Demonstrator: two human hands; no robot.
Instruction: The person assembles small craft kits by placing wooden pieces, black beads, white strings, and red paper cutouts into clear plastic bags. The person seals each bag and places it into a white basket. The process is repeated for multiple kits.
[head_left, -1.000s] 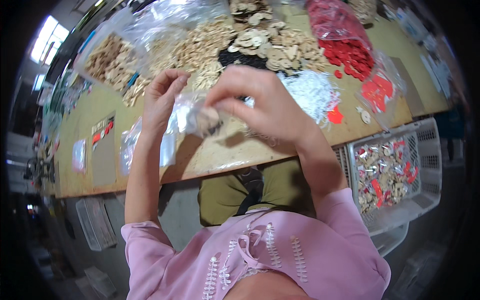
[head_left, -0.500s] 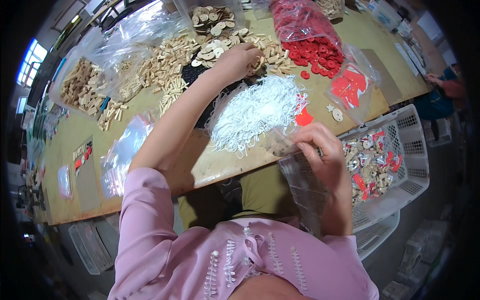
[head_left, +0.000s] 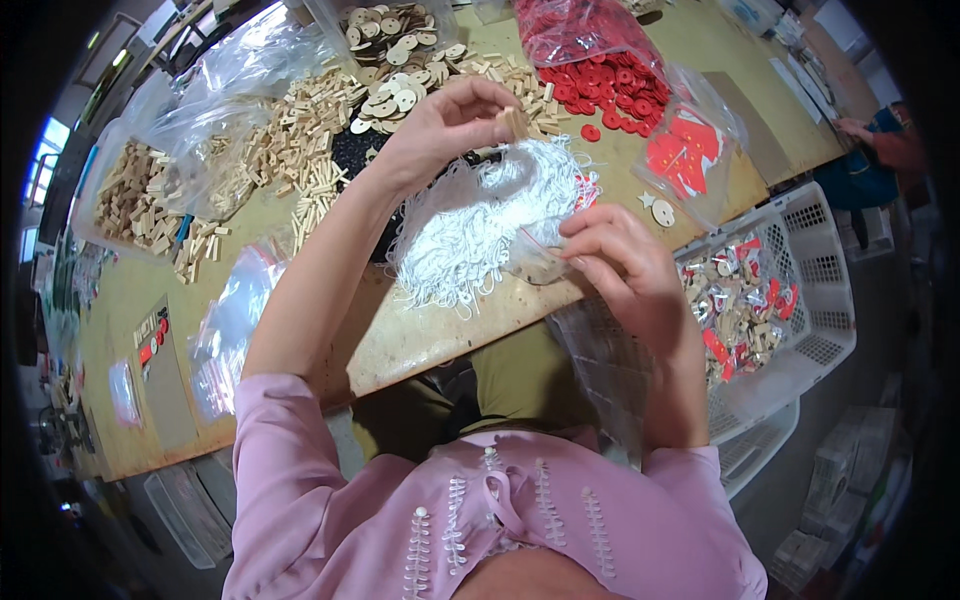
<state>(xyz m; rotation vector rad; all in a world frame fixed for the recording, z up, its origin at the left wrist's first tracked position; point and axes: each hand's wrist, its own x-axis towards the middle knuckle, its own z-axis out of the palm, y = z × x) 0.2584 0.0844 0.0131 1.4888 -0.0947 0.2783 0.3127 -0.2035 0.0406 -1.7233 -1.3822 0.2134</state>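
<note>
My left hand (head_left: pixel 445 132) is closed, with a small pale wooden block (head_left: pixel 513 122) pinched between thumb and fingers, above the far edge of a heap of white strings (head_left: pixel 480 225). At the right side of that heap, my right hand (head_left: pixel 630 265) grips a small clear zip bag (head_left: pixel 540 258) by its edge. Something lies inside the bag, too unclear to name. Beyond my left hand are round wooden discs (head_left: pixel 395 98) and a pile of wooden blocks (head_left: pixel 310 115). Small black pieces (head_left: pixel 352 155) show partly beneath my left forearm.
Red discs (head_left: pixel 610 85) spill from a bag at the far side. A clear bag of red pieces (head_left: pixel 685 145) lies right of the strings. A white basket (head_left: pixel 825 320) of filled bags stands to the right. Empty zip bags (head_left: pixel 235 320) lie at left. Another person's hand (head_left: pixel 853 130) shows far right.
My left hand has lifted out of the wooden pieces and now holds a block. My right hand has moved slightly left and up with the zip bag, over the strings' edge.
</note>
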